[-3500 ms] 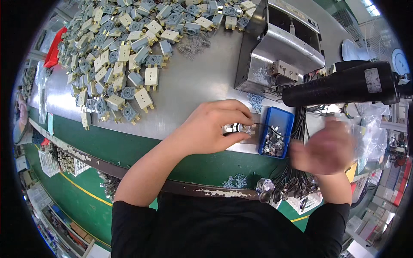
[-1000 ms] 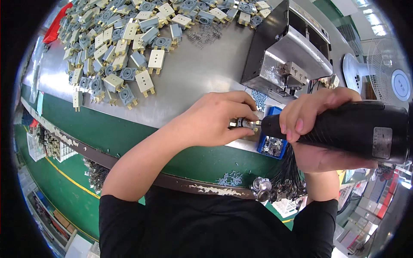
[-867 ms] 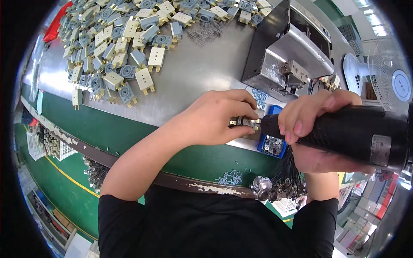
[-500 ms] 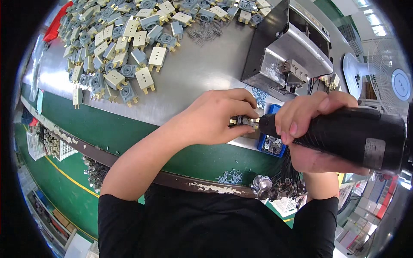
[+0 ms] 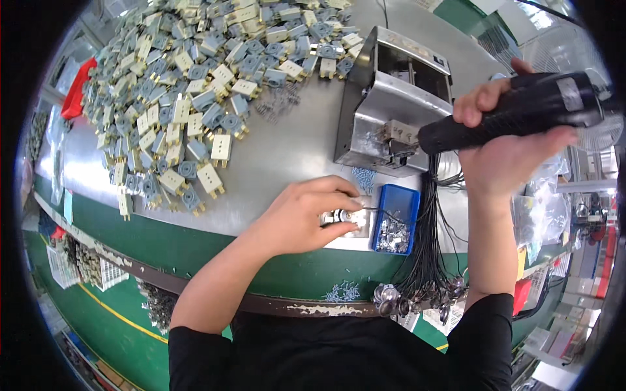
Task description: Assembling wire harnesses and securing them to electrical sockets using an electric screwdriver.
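Note:
My left hand (image 5: pixel 303 214) is closed with thumb and fingers around a small part (image 5: pixel 339 216) on the bench; the fingers partly hide it. A black cable lies beside this part, toward the blue tray. My right hand (image 5: pixel 499 159) grips a black power screwdriver (image 5: pixel 521 111), held tilted above the bench. Its nose points left, toward the front of a metal screw feeder (image 5: pixel 411 94); whether the tip touches the feeder cannot be made out.
A blue tray (image 5: pixel 416 218) of small metal pieces stands right of my left hand, beside bundled black cables (image 5: pixel 427 234). Loose screws (image 5: pixel 342 292) lie near the front edge. A large heap of grey and cream plug parts (image 5: pixel 195 88) and springs (image 5: pixel 277 103) cover the far left.
The screwdriver has moved away from the part at my left hand, up and over to the feeder. My left hand keeps its grip. The whole view has shifted.

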A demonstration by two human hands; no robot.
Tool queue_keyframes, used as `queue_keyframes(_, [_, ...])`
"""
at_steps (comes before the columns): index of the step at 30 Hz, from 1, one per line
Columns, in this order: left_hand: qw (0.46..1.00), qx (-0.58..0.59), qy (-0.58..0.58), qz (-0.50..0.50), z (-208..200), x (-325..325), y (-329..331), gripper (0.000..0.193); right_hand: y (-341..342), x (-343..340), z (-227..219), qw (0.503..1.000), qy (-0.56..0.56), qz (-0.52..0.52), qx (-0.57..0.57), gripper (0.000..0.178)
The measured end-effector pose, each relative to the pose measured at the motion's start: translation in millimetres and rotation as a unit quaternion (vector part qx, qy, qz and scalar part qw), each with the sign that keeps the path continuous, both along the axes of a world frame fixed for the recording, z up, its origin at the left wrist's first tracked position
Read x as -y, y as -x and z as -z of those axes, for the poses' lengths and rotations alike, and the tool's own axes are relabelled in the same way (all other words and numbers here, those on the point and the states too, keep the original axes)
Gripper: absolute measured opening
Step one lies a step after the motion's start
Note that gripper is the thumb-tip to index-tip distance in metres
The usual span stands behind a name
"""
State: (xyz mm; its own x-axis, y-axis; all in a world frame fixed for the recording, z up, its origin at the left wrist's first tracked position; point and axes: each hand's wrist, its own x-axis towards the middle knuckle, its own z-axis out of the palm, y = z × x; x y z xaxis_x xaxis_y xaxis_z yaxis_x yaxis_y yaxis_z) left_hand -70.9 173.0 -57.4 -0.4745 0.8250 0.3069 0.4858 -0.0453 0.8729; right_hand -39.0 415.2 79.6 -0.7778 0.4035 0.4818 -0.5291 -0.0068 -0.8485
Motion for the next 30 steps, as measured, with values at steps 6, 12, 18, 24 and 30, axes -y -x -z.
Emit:
queue_keyframes(6, [1.0, 0.016, 0.024, -0.006, -4.2, -0.5, -0.2, 0.03, 4.4, 8.0, 2.6, 0.995, -0.01, 0.081, 0.064, 0.115])
queue_keyframes(12, [1.0, 0.017, 0.023, -0.005, -6.4, -1.4, 1.9, 0.03, 6.2, 7.8, 6.1, 0.995, -0.023, 0.064, 0.075, 0.117])
queue_keyframes(18, [0.999, 0.022, 0.028, -0.004, -7.4, -1.2, 1.5, 0.031, 4.5, 9.3, 7.2, 0.995, -0.017, 0.067, 0.074, 0.116])
queue_keyframes(24, [1.0, 0.012, 0.019, -0.006, -3.7, -0.5, -1.1, 0.032, 0.1, 7.6, 15.2, 0.997, -0.036, 0.004, 0.065, 0.114])
queue_keyframes(30, [1.0, -0.001, 0.006, -0.015, -5.7, -0.1, 0.7, 0.032, -17.7, 29.8, -0.3, 0.988, -0.04, -0.058, 0.135, 0.123])
